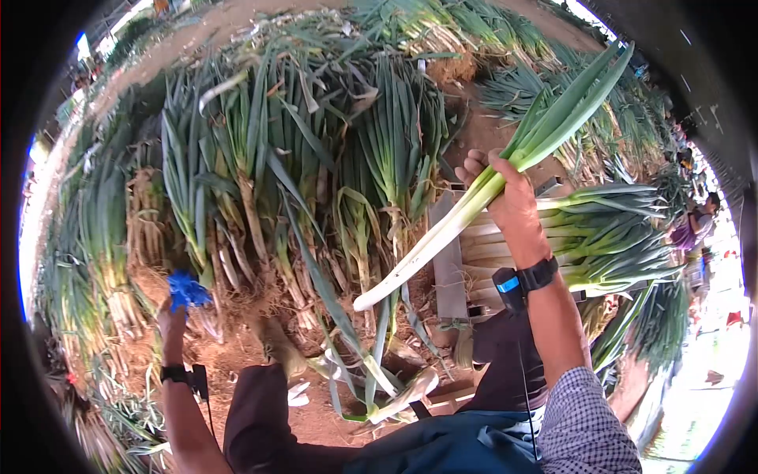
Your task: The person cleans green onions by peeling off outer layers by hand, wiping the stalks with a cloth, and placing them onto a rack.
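Observation:
A single leek (pixel 430 250) with a clean white shank and green leaves lies diagonally across my right hand (pixel 515 193), which is closed around it near where white turns to green. The shank's lower end points toward the middle of the view, while the leaves reach to the upper right. At the left, my left hand (pixel 170 320) is closed on a bunched bright blue cloth (pixel 188 291); its exact kind is unclear. Beneath my right forearm, several cleaned leeks (pixel 584 237) lie side by side in a crate (pixel 451 284), partly hidden by the arm.
Untrimmed leeks (pixel 260 150) with roots and soil are stacked in a wide pile ahead. Loose leaves and trimmings (pixel 379 387) lie on the brown ground (pixel 229 359) between my legs. More leeks (pixel 608 110) lie behind the crate. Another person (pixel 695 225) is at the far right.

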`<state>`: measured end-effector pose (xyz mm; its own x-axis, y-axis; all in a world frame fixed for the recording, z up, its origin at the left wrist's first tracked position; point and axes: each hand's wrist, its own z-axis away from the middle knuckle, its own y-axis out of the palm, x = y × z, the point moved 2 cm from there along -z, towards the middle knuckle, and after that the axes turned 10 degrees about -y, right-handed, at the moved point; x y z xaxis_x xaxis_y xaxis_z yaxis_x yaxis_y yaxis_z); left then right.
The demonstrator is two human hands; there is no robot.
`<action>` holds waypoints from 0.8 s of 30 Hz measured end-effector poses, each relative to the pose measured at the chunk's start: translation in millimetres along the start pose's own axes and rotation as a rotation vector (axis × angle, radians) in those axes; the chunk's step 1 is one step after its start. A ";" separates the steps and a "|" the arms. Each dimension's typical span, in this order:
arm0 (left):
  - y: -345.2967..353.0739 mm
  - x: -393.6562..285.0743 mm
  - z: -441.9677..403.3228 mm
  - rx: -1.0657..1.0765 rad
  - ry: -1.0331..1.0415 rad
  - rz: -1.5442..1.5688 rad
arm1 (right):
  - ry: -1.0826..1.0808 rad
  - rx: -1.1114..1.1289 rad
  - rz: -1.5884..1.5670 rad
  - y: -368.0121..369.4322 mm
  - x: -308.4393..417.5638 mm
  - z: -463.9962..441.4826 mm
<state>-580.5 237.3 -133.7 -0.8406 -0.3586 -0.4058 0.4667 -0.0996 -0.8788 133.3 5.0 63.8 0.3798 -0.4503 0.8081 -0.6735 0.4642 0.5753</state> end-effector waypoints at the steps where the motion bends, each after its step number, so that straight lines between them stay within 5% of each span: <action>1: 15.2 14.1 -18.3 -0.056 0.018 0.017 | 0.020 0.015 -0.048 4.5 -6.4 -2.8; 3: 50.5 64.2 -72.5 -0.310 0.252 -0.167 | 0.072 0.130 0.171 -3.5 -13.7 -6.6; 4: 61.9 80.6 -86.4 -0.200 0.151 0.081 | 0.091 0.184 0.283 -8.0 -14.8 -6.5; 5: 57.8 86.3 -106.0 -0.009 -0.024 -0.302 | 0.060 0.064 0.551 -3.9 -17.0 3.8; 7: 65.4 58.7 -70.1 0.051 0.235 0.378 | -0.308 0.327 1.036 -1.8 -24.8 25.5; 9: 92.8 45.4 -89.3 0.002 0.217 0.216 | -0.590 0.563 1.276 -10.5 -16.7 25.6; 14: 77.4 39.6 -104.2 -0.056 0.139 -0.047 | -0.357 0.404 0.966 11.9 -30.0 22.4; 16: 61.8 33.5 -101.3 -0.068 0.164 -0.078 | -0.838 0.625 1.351 -3.0 -33.8 24.1; 18: 40.9 23.5 -94.1 -0.082 0.220 -0.079 | -0.673 0.541 1.687 3.6 -24.1 29.3; 21: -7.6 -27.3 -51.0 -0.061 0.388 -0.015 | -0.584 0.498 1.302 -17.1 -31.9 19.2; 24: -60.4 -155.1 61.0 0.152 0.520 0.165 | -0.081 0.033 0.482 -3.5 -26.8 7.1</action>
<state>-461.5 242.3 -2.4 -0.7598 0.1197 -0.6391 0.6057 -0.2270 -0.7626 121.0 10.0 39.2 -0.0298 -0.2484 0.9682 -0.7809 0.6105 0.1326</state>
